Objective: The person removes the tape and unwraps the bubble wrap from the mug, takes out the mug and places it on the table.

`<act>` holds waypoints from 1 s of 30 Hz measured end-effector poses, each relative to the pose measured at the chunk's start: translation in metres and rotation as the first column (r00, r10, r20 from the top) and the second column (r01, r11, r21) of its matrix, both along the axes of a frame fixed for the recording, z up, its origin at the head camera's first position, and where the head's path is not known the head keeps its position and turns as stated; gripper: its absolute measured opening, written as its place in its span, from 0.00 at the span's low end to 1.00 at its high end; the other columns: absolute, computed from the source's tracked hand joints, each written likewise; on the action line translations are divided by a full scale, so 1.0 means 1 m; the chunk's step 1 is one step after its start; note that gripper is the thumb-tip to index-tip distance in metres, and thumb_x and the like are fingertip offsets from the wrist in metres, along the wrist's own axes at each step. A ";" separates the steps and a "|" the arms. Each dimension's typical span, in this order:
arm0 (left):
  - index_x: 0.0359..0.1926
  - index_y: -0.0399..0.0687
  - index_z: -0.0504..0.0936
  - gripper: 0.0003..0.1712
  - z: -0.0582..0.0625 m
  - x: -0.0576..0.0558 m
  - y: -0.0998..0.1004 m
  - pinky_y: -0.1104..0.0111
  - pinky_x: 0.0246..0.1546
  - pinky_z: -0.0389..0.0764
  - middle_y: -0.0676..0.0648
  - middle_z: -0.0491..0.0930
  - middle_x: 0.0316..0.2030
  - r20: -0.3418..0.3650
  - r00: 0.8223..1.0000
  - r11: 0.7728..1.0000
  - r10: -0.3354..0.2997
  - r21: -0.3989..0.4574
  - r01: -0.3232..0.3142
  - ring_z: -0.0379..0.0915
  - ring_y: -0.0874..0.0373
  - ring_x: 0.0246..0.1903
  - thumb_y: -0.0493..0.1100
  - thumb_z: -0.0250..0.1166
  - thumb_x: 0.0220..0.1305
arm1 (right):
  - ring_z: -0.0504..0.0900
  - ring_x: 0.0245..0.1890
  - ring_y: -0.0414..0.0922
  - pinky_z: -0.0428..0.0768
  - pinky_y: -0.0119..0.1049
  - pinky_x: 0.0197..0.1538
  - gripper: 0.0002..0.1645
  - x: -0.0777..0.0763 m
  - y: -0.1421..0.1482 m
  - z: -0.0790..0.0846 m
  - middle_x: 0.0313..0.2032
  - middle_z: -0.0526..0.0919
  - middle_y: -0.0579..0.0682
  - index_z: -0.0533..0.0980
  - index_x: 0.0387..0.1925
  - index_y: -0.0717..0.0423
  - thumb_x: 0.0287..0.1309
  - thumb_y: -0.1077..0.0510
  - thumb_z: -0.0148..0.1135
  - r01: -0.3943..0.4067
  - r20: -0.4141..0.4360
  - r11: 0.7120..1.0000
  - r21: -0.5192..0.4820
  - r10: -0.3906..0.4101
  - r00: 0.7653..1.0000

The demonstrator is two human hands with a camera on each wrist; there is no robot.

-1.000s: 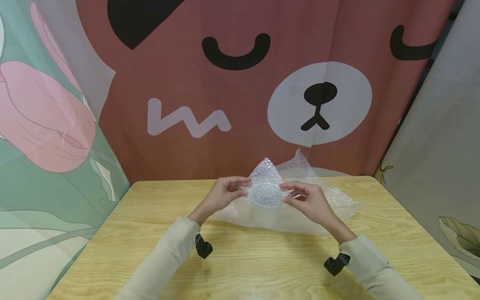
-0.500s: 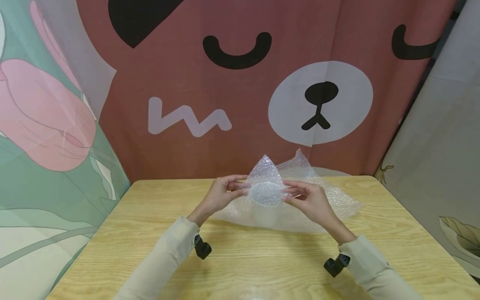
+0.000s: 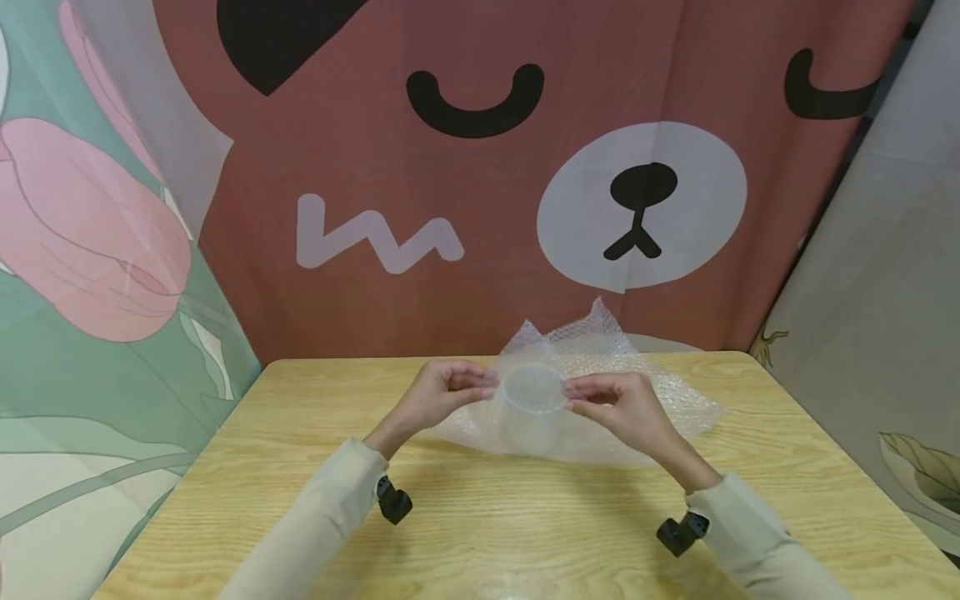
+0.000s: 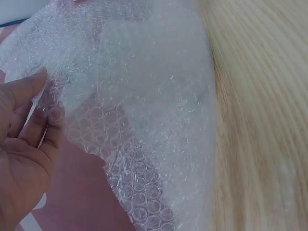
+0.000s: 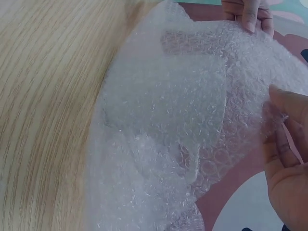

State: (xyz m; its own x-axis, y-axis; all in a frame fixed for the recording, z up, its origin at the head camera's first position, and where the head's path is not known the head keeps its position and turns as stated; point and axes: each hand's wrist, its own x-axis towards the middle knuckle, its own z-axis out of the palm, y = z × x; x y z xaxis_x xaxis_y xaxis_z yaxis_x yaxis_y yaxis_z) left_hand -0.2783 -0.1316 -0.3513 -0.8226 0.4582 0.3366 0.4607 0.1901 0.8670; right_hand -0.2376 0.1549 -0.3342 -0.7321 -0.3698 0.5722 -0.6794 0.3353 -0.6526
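A pale, whitish mug (image 3: 534, 429) stands upright near the back of the table, with its round mouth toward the head view. Clear bubble wrap (image 3: 660, 392) surrounds it. In the right wrist view, what looks like the mug's handle (image 5: 193, 163) shows through the wrap. My left hand (image 3: 438, 398) pinches the bubble wrap on the left of the mug's rim, thumb against fingers. Opposite it, my right hand (image 3: 626, 408) pinches the wrap on the right of the rim. The left wrist view shows the left fingertips (image 4: 41, 77) on a thin edge of the wrap.
The light wooden table (image 3: 480, 517) extends in front of the wrap. Behind its far edge hangs a reddish curtain (image 3: 360, 317) with a bear print. Patterned curtains stand at both sides. Each sleeve carries a small black wrist camera (image 3: 393, 500).
The wrap's textured layer over the mug's mouth has been drawn away, and the mouth looks smoother. The peak of wrap behind it is lower. Both forearms have shifted slightly outward.
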 end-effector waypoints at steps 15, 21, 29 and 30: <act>0.39 0.37 0.88 0.08 0.002 0.015 -0.008 0.68 0.37 0.82 0.48 0.86 0.37 -0.133 0.991 0.991 0.024 -0.124 -0.041 0.83 0.60 0.37 0.36 0.69 0.59 | 0.87 0.32 0.46 0.81 0.28 0.33 0.17 -0.010 0.006 -0.025 0.32 0.87 0.57 0.85 0.33 0.67 0.36 0.80 0.72 -0.095 -0.347 0.995 0.008 0.092 0.933; 0.40 0.39 0.88 0.08 0.003 0.024 -0.010 0.68 0.36 0.82 0.49 0.86 0.38 -0.168 0.986 0.986 -0.012 -0.165 -0.017 0.83 0.61 0.37 0.35 0.69 0.59 | 0.86 0.36 0.45 0.81 0.28 0.39 0.22 -0.014 0.013 -0.033 0.36 0.87 0.52 0.86 0.38 0.61 0.37 0.78 0.73 -0.142 -0.416 0.987 0.075 0.160 0.895; 0.41 0.40 0.88 0.08 -0.002 0.035 -0.017 0.66 0.37 0.82 0.47 0.86 0.38 -0.212 0.974 0.975 -0.085 -0.221 0.037 0.82 0.62 0.38 0.32 0.69 0.59 | 0.86 0.37 0.44 0.80 0.28 0.40 0.09 -0.005 0.016 -0.034 0.37 0.87 0.51 0.86 0.39 0.60 0.56 0.64 0.69 -0.213 -0.433 0.965 0.151 0.259 0.864; 0.41 0.40 0.89 0.09 -0.003 0.037 -0.018 0.67 0.38 0.82 0.48 0.86 0.38 -0.210 0.973 0.973 -0.096 -0.228 0.047 0.82 0.62 0.38 0.32 0.69 0.59 | 0.86 0.37 0.44 0.80 0.28 0.40 0.09 -0.004 0.016 -0.034 0.37 0.87 0.51 0.86 0.40 0.59 0.59 0.60 0.66 -0.220 -0.436 0.962 0.165 0.271 0.858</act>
State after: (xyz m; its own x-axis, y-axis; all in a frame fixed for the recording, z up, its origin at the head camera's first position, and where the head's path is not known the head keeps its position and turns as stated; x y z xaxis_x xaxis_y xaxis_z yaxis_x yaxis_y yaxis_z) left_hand -0.2414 -0.1492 -0.3540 -0.7031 0.5957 0.3884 0.6529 0.3244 0.6844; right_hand -0.2415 0.1708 -0.3685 -0.2815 -0.5798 0.7646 -0.9596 0.1680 -0.2259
